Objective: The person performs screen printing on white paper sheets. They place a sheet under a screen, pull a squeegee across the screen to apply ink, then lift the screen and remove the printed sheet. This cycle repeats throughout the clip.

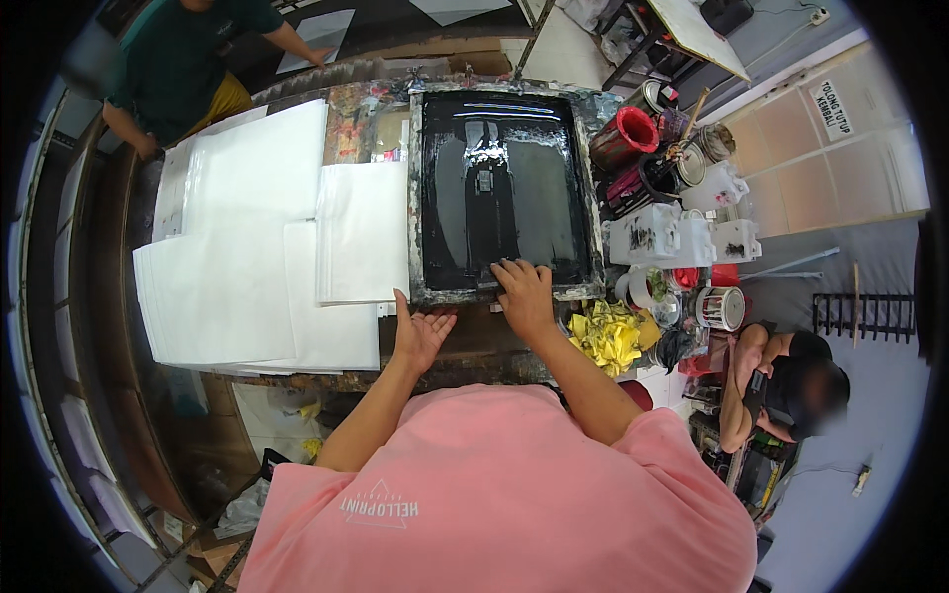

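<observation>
Nearest: a pink T-shirt (504, 494) fills the near edge of the view, both bare forearms running out of it toward the far side.

Left hand (420, 334): open, fingers spread and lifted, palm turned toward the screen frame; it hovers over the near edge of the tabletop (474, 346), just left of the frame's near rail, gripping nothing.

Right hand (524, 295): laid flat, fingers curled over the near rail of the screen frame, touching it; whether it truly grips the rail I cannot tell.

Screen frame (504, 188): a rectangular printing screen coated in glossy black ink, lying flat at the middle of the tabletop. Its long axis runs near to far, one short rail toward the person, the other pointing away. The rails are smeared grey-white.

Left of the frame: a sheet of white paper (363, 232) lies just beside the left rail, with wider stacks of white sheets (237, 247) further left, overlapping one another.

Right of the frame: a red ink tub (625, 136), open paint tins (692, 163) and white stained containers (672, 237) crowd together; nearer, a yellow crumpled rag (611, 336) sits just right of the right forearm.

Other people: one in a dark green shirt (183, 59) stands at the far left corner of the tabletop; another sits low at the right, arm (736, 385) bent, well apart from the frame.
</observation>
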